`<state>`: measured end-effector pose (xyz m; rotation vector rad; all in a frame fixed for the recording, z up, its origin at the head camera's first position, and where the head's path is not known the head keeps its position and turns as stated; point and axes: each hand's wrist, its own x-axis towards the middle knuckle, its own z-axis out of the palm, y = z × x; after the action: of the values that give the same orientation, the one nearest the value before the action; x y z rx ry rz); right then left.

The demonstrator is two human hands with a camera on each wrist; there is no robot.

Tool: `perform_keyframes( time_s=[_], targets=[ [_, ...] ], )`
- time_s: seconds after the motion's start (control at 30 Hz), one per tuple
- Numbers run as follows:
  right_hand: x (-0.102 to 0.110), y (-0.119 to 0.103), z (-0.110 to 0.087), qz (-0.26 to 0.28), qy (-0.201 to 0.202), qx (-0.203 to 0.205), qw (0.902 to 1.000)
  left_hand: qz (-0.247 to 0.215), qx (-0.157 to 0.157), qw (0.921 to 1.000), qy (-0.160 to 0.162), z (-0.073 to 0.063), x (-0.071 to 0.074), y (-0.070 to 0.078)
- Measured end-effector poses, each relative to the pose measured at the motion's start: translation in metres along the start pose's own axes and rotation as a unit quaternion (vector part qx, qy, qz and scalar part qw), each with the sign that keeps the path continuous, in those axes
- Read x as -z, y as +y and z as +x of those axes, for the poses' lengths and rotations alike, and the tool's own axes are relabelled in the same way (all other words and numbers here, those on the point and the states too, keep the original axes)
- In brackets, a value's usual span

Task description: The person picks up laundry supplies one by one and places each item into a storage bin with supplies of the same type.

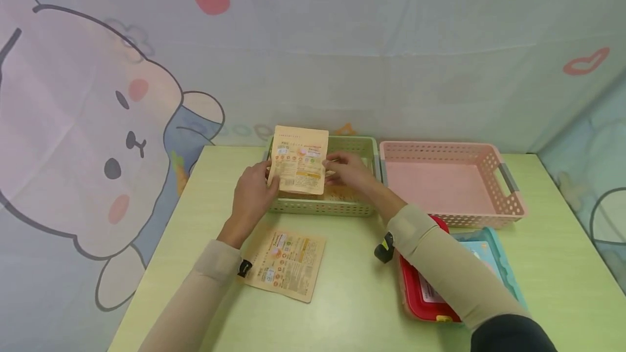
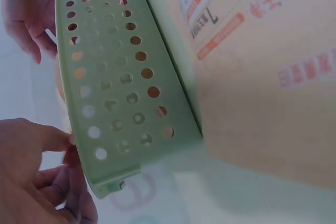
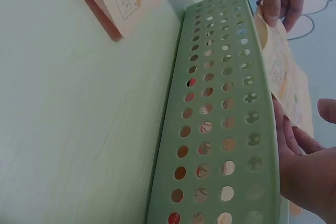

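My left hand [image 1: 252, 190] pinches the lower left edge of a tan paper food pouch [image 1: 299, 159], its printed side facing up. The pouch is held over the left part of a green perforated basket [image 1: 323, 208]. At the pouch's right edge, my right hand [image 1: 349, 171] touches it with extended fingers; in the right wrist view the thumb stands apart from the pouch [image 3: 286, 72]. A second, similar pouch [image 1: 288, 265] lies flat on the table in front of the basket, near my left wrist.
A pink perforated basket [image 1: 435, 178] stands right of the green one. In front of it, a red-rimmed container [image 1: 415, 292] and a teal one [image 1: 506, 265] sit partly under my right forearm. A printed cloth [image 1: 313, 42] hangs behind the pale table [image 1: 362, 276].
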<state>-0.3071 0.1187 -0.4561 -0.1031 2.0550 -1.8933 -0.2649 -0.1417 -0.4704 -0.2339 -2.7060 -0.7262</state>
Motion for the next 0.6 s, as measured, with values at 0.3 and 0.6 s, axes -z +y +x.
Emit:
perform_keyframes(
  time_s=[0.3,0.6],
  targets=[
    [0.001,0.008,0.0,-0.016,-0.035,-0.033,0.9987,0.131,-0.037,0.9905,-0.019,-0.004,-0.006,0.006],
    [0.001,0.016,-0.002,-0.091,-0.041,-0.008,0.9949,0.151,-0.043,0.9875,-0.015,-0.005,-0.014,0.007]
  ],
)
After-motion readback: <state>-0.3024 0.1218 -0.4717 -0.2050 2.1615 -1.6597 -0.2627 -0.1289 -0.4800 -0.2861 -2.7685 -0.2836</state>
